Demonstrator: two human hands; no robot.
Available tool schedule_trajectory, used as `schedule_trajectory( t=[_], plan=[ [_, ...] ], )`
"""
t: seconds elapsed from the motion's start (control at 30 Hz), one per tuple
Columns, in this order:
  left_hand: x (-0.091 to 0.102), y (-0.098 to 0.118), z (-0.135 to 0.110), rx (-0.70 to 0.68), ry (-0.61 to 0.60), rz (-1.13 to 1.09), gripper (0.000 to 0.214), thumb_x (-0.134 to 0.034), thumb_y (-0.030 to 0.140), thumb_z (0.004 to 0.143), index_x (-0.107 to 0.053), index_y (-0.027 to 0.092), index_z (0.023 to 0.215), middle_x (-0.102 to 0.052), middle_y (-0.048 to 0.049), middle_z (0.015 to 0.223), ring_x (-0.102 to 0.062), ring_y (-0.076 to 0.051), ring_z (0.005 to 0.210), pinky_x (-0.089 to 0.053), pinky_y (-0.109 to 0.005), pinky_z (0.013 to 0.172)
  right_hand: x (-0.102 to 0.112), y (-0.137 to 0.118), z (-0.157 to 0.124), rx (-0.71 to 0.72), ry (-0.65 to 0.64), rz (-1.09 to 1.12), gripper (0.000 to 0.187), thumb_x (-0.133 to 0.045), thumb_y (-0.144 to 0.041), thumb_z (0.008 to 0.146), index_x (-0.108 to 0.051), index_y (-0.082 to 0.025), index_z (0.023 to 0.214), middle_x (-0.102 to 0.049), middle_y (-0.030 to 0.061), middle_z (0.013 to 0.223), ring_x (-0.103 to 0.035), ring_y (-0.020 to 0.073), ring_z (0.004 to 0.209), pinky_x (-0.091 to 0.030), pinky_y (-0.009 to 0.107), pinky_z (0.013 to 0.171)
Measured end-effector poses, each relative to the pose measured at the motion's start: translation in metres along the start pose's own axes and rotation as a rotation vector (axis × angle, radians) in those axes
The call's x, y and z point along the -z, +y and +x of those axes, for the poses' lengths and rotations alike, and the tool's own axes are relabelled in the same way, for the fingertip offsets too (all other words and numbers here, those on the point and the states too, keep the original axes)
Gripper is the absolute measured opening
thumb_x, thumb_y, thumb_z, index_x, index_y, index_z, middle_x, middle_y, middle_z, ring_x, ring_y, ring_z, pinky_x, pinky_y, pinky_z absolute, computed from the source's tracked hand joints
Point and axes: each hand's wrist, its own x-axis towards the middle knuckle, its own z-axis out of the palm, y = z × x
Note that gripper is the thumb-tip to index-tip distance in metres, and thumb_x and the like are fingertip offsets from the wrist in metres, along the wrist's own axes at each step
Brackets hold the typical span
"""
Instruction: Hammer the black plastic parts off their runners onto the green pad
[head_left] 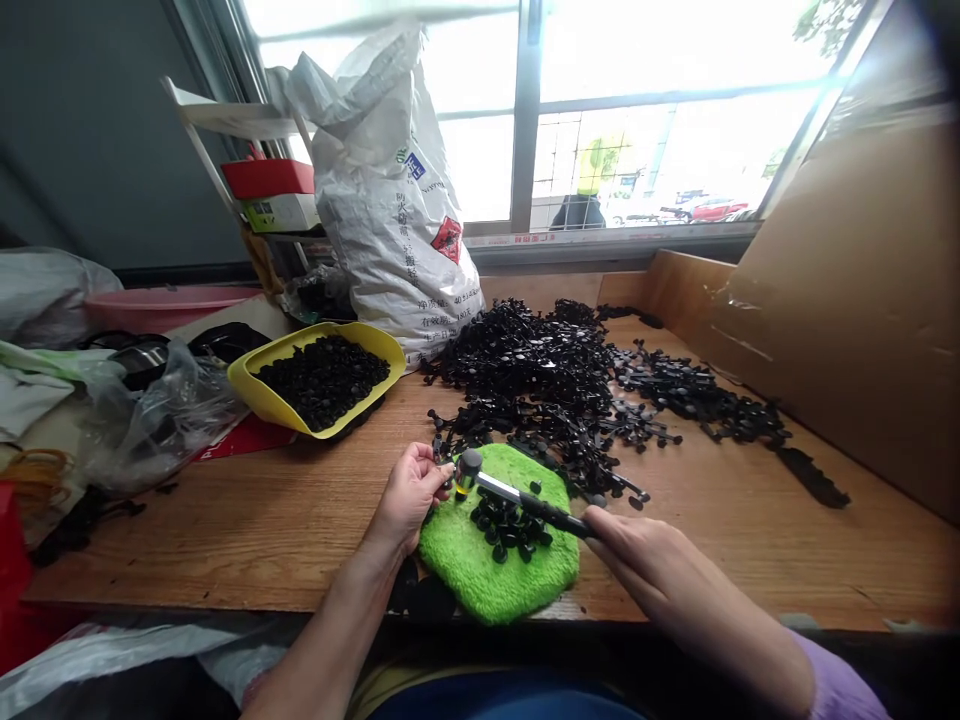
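Note:
My right hand (646,566) is closed round the black handle of a small hammer (501,489), whose head rests over the left edge of a green fuzzy cloth (465,560). My left hand (410,492) pinches a small black plastic piece (442,455) right under the hammer head. Several loose black caps (506,525) lie on the cloth between my hands. Just beyond the cloth spreads a large heap of black plastic sprues (547,380).
A yellow tray (255,385) full of black caps sits at the left, with plastic bags (142,410) beside it. A white sack (390,200) leans by the window. Cardboard (862,300) walls the right side. The wooden table edge (225,600) runs close to me.

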Motion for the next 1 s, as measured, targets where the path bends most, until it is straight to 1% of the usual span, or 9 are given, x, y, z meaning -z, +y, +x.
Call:
schedule_trajectory(
  t=[0.13,0.3,0.33,0.43,0.53,0.63,0.73,0.83,1.0],
  plan=[
    [0.001,-0.001,0.001,-0.008,-0.010,0.015,0.028,-0.065,0.028,0.066,-0.042,0.019,0.079,-0.054,0.0065,0.057,-0.045,-0.004,0.041,-0.026,-0.013,0.040,0.001,-0.004,0.001,0.008,0.092,0.039,0.016,-0.029,-0.028,0.094,-0.044,-0.024,0.090,-0.057,0.0038,0.072,-0.052,0.0183,0.060,-0.036,0.029,0.056],
    [0.002,-0.004,0.003,-0.038,-0.029,0.037,0.028,-0.064,0.028,0.067,-0.040,0.019,0.078,-0.045,0.0097,0.049,-0.044,-0.005,0.039,-0.025,-0.013,0.038,0.000,-0.008,0.005,-0.008,-0.050,-0.144,0.017,-0.031,-0.027,0.093,-0.046,-0.023,0.086,-0.055,0.0024,0.066,-0.050,0.0185,0.056,-0.031,0.028,0.050],
    [0.002,-0.005,0.003,-0.040,-0.028,0.040,0.029,-0.065,0.028,0.067,-0.040,0.019,0.077,-0.044,0.0099,0.049,-0.044,-0.005,0.039,-0.026,-0.013,0.038,0.000,-0.008,0.006,-0.005,-0.041,-0.137,0.017,-0.031,-0.027,0.093,-0.046,-0.023,0.085,-0.054,0.0021,0.065,-0.050,0.0183,0.056,-0.031,0.028,0.051],
    [0.003,-0.005,0.003,-0.037,-0.020,0.027,0.030,-0.067,0.028,0.065,-0.041,0.019,0.077,-0.044,0.0098,0.048,-0.045,-0.006,0.040,-0.030,-0.013,0.039,0.003,-0.005,0.006,0.002,0.068,-0.036,0.017,-0.030,-0.027,0.093,-0.044,-0.022,0.086,-0.052,0.0010,0.065,-0.049,0.0170,0.056,-0.032,0.028,0.053],
    [0.005,-0.005,0.004,0.009,-0.030,-0.022,0.031,-0.070,0.027,0.063,-0.045,0.017,0.078,-0.051,0.0067,0.053,-0.045,-0.004,0.040,-0.027,-0.012,0.037,0.008,0.002,0.005,-0.010,0.134,0.019,0.017,-0.031,-0.029,0.093,-0.046,-0.022,0.091,-0.053,0.0018,0.069,-0.049,0.0174,0.059,-0.034,0.028,0.055],
    [0.009,-0.004,0.007,0.072,-0.057,-0.113,0.030,-0.071,0.024,0.063,-0.051,0.014,0.083,-0.056,0.0026,0.060,-0.043,-0.002,0.040,-0.024,-0.011,0.035,0.009,0.012,0.003,-0.045,0.136,0.042,0.018,-0.032,-0.030,0.093,-0.047,-0.022,0.091,-0.053,0.0015,0.070,-0.050,0.0175,0.061,-0.035,0.028,0.057],
    [0.010,-0.001,0.012,0.105,-0.074,-0.162,0.032,-0.072,0.022,0.061,-0.054,0.013,0.086,-0.056,0.0030,0.058,-0.040,-0.001,0.039,-0.023,-0.011,0.034,0.008,0.018,-0.001,-0.084,0.150,0.075,0.019,-0.033,-0.031,0.093,-0.049,-0.022,0.088,-0.052,0.0008,0.068,-0.051,0.0172,0.060,-0.036,0.028,0.057],
    [0.007,0.001,0.016,0.103,-0.094,-0.141,0.034,-0.074,0.023,0.059,-0.056,0.013,0.087,-0.056,0.0036,0.056,-0.038,-0.001,0.037,-0.021,-0.011,0.034,0.006,0.022,-0.004,-0.118,0.167,0.122,0.021,-0.034,-0.032,0.092,-0.051,-0.021,0.087,-0.053,0.0007,0.066,-0.050,0.0167,0.058,-0.037,0.027,0.055],
    [0.002,0.006,0.018,0.081,-0.107,-0.072,0.035,-0.075,0.024,0.058,-0.058,0.012,0.086,-0.055,0.0040,0.054,-0.039,-0.001,0.037,-0.025,-0.012,0.035,0.002,0.028,-0.006,-0.154,0.174,0.119,0.021,-0.035,-0.034,0.091,-0.052,-0.021,0.093,-0.056,0.0015,0.070,-0.053,0.0179,0.062,-0.039,0.028,0.058]
  ],
)
